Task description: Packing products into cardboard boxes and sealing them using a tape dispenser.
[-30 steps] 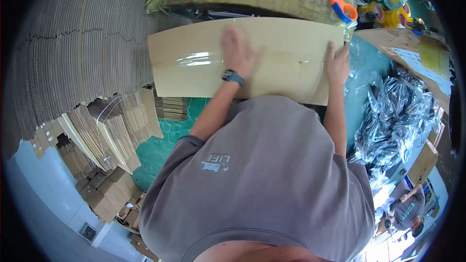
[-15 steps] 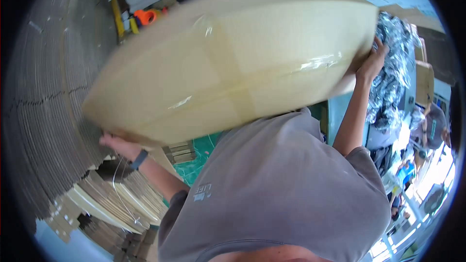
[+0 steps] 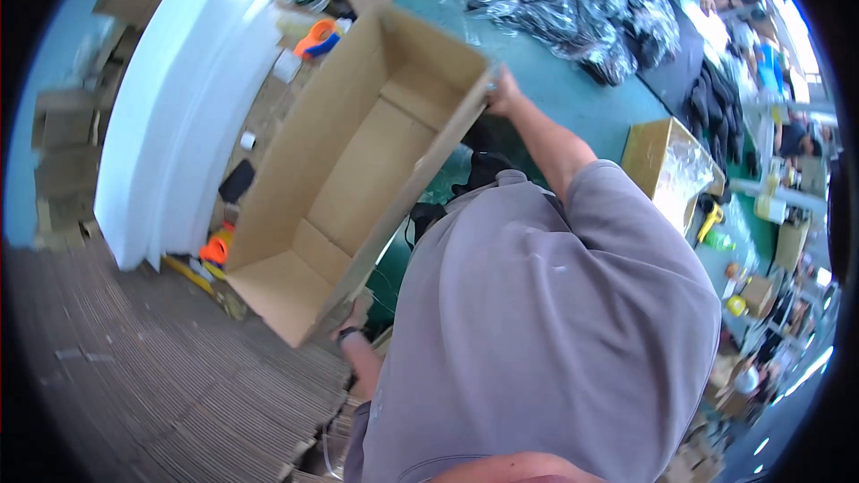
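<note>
A long cardboard box (image 3: 358, 170) is held tilted in front of my body, its open side facing up toward me and its bare brown inside showing. My right hand (image 3: 504, 95) grips the far right corner of the box, fingers partly behind the wall. Down at the near left end, my left hand (image 3: 356, 311) has hold of the lower edge; some of its fingers are hidden by the cardboard. The taped underside is turned out of view.
Stacked flat cardboard (image 3: 170, 358) fills the lower left. White foam sheets (image 3: 179, 116) stand left of the box, beside orange tape dispensers (image 3: 217, 248). Clear plastic bags (image 3: 555, 0) lie on the green table (image 3: 537, 72). A smaller carton (image 3: 658, 156) sits at right; other people are beyond.
The box has turned over, from its taped underside showing to its open inside showing. It now slants more steeply, and the view has swung toward the table on the right.
</note>
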{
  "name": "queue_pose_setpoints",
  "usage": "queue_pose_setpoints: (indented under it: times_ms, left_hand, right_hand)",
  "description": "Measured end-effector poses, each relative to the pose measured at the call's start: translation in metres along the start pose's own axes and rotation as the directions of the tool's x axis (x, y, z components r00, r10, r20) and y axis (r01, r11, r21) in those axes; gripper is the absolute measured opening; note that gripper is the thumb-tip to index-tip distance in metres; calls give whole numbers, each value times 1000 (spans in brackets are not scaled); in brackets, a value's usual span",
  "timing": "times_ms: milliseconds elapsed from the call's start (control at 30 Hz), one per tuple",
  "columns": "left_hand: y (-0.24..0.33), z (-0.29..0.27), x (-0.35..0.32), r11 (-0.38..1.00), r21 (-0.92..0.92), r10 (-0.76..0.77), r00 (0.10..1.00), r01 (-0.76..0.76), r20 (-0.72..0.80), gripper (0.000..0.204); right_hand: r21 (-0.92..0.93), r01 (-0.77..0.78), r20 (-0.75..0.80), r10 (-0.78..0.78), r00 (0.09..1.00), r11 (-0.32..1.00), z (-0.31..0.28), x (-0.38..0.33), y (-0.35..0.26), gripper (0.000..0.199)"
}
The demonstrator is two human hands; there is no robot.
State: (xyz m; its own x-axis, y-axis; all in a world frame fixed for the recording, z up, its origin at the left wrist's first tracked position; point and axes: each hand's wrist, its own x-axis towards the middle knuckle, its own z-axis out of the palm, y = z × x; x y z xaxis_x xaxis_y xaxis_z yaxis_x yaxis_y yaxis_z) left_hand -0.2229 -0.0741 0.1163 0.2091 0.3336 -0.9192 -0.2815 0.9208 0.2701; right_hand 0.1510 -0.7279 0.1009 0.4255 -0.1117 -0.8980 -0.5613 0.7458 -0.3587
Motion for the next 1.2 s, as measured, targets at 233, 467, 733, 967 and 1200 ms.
queue_pose_setpoints:
  times_ms: [233,467,733,967,1200]
  left_hand:
    - [-187,19,-1,880,-475,83,984,2,159,65]
    - [-361,191,-114,613,768,-134,933,-186,333,54]
    - [-595,396,-140,-644,-253,-515,166,-722,841,89]
    - [-684,380,-77,-872,29,-413,767,-488,492,138]
    - [-679,361,-82,-836,367,-317,906,-407,281,124]
  right_hand:
    - [-782,606,609,-385,694,-145,138,55,-20,70]
    - [-602,506,749,-657,88,-618,205,134,-268,71]
    - [-68,632,887,243,392,-772,183,145,-231,34]
    - [-791,514,519,-808,279,-331,90,110,-426,52]
    - [-932,264,53,-626,778,249,-51,169,-312,75]
